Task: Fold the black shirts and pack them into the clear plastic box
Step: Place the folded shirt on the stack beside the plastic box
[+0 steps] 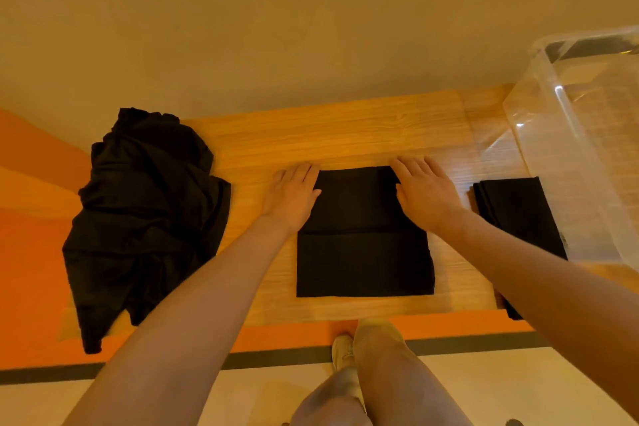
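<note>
Plainly, the shirt under my hands was soft, light stuff with no stiffness of its own. The half-folded shirt (364,235) lay in the middle of the worktop (345,135), a seam-like fold line running across it. My left hand (292,195) rested flat at its far left corner and my right hand (423,192) at its far right corner, fingers (411,167) straight and pressing, gripping nothing. I judged such cloth would slump and lose its fold if lifted by one edge, so the best hold was along both sides at once, hands slid beneath to carry it level. It was not fragile, though it might slide on the smooth wood.

At the right stood the clear plastic box (584,135), tilted in my view; I could not tell whether anything lay inside it. A folded shirt (515,211) sat near the box's near wall, whether in it or beside it I could not tell. At the left lay a crumpled heap of shirts (145,218), not yet folded.
</note>
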Demonstrator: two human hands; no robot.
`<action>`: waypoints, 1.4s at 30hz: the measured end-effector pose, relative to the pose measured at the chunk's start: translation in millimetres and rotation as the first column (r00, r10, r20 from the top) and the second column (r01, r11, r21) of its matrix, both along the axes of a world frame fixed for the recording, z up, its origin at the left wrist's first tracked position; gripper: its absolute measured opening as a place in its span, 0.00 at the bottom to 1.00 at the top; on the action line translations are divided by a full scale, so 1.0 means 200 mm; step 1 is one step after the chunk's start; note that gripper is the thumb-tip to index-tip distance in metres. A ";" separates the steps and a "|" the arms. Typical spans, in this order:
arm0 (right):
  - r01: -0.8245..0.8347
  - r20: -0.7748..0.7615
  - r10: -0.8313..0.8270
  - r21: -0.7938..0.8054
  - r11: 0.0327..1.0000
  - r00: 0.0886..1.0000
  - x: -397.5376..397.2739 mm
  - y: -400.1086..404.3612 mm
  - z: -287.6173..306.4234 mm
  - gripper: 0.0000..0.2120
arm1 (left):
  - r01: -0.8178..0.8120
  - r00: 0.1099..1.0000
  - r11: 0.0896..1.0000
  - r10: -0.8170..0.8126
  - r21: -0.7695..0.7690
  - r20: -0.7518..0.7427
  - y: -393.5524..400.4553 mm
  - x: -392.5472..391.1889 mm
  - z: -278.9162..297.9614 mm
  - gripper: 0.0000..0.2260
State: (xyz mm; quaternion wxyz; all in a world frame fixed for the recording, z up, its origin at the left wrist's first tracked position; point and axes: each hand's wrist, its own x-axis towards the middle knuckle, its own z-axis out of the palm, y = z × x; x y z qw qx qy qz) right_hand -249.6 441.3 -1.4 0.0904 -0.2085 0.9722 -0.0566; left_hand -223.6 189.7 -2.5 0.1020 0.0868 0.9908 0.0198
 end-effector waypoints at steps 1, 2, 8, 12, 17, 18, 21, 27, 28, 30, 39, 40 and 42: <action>-0.014 0.008 0.014 0.018 1.000 1.000 -0.04 0.00 0.01 0.25 | 0.018 1.000 0.999 -0.018 -0.026 0.001 0.00 -0.04 0.01 0.23; -0.029 0.020 0.029 0.027 0.999 0.999 -0.08 0.00 0.02 0.23 | 0.044 0.999 0.998 -0.044 -0.052 -0.001 -0.01 -0.07 0.02 0.22; -0.039 0.213 0.041 -0.014 0.999 0.976 -0.24 0.02 0.08 0.17 | -0.044 0.987 0.998 0.035 0.054 0.159 -0.01 -0.19 0.08 0.20; -0.028 0.294 0.011 0.056 0.998 0.956 -0.31 0.01 0.11 0.10 | -0.209 0.931 0.975 0.174 0.079 0.322 0.02 -0.26 0.11 0.16; -0.076 0.270 0.053 0.075 0.994 0.961 -0.31 0.00 0.11 0.07 | -0.110 0.968 0.994 0.110 -0.017 0.227 0.05 -0.24 0.14 0.11; -0.072 0.253 0.057 0.054 0.996 0.966 -0.30 0.00 0.11 0.08 | -0.087 0.978 0.996 0.087 -0.012 0.191 0.05 -0.23 0.14 0.11; -0.017 0.206 0.027 -0.051 0.999 0.978 -0.27 0.02 0.11 0.11 | -0.098 0.991 0.993 0.092 0.065 0.096 0.04 -0.16 0.15 0.08; -0.032 0.057 0.053 -0.316 0.948 0.997 -0.12 0.09 0.12 0.11 | 0.041 0.984 0.974 -0.001 0.224 -0.176 0.01 0.01 0.16 0.05; -0.044 0.024 0.055 -0.340 0.939 0.998 -0.08 0.10 0.12 0.12 | 0.075 0.976 0.970 -0.025 0.231 -0.215 0.00 0.05 0.16 0.06; -0.094 -0.052 0.081 -0.371 0.924 0.995 -0.01 0.12 0.12 0.14 | 0.109 0.961 0.958 -0.034 0.265 -0.273 -0.01 0.12 0.15 0.09; -0.214 -0.224 0.132 -0.395 0.893 0.966 0.37 0.23 0.12 0.10 | 0.171 0.936 0.915 -0.035 0.365 -0.350 -0.04 0.48 0.14 0.13; -0.216 -0.232 0.131 -0.391 0.895 0.964 0.41 0.23 0.11 0.10 | 0.193 0.931 0.914 -0.056 0.358 -0.360 -0.05 0.52 0.13 0.13; -0.219 -0.229 0.138 -0.381 0.898 0.964 0.49 0.24 0.08 0.13 | 0.218 0.927 0.909 -0.079 0.354 -0.368 -0.05 0.60 0.10 0.15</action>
